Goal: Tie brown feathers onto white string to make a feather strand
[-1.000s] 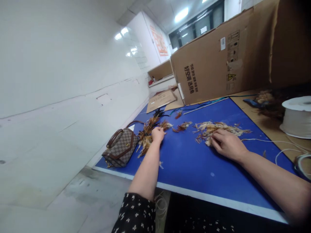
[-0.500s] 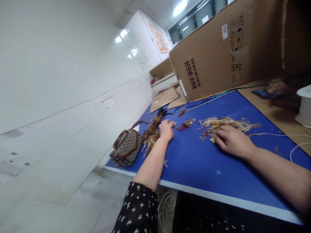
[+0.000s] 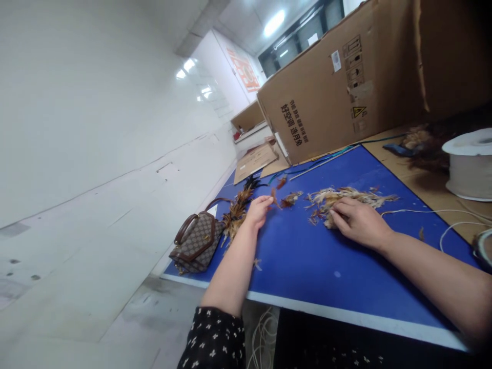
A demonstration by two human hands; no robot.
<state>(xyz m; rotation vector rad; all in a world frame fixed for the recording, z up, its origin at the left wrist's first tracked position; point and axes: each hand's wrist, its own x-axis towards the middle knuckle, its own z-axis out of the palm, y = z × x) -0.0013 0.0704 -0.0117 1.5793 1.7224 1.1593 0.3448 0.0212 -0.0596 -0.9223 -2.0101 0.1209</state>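
Note:
My left hand pinches a small reddish-brown feather between thumb and fingertips, above the blue table mat. Just right of it lies a small clump of brown feathers. My right hand rests at the near side of a pile of cream and tan feathers, its fingers pressed together; what they grip, if anything, is hidden. To the left, a strip of brown and black feathers lies partly behind my left hand and forearm.
A patterned brown handbag stands at the table's left edge. Behind the mat is a large cardboard box. On the right are a white spool, white cord and a dark feather bundle. One orange feather lies farther back.
My left hand has lifted a reddish-brown feather from beside the small clump. The right hand stays at the pile. The view has shifted slightly, bringing more of the spool into sight.

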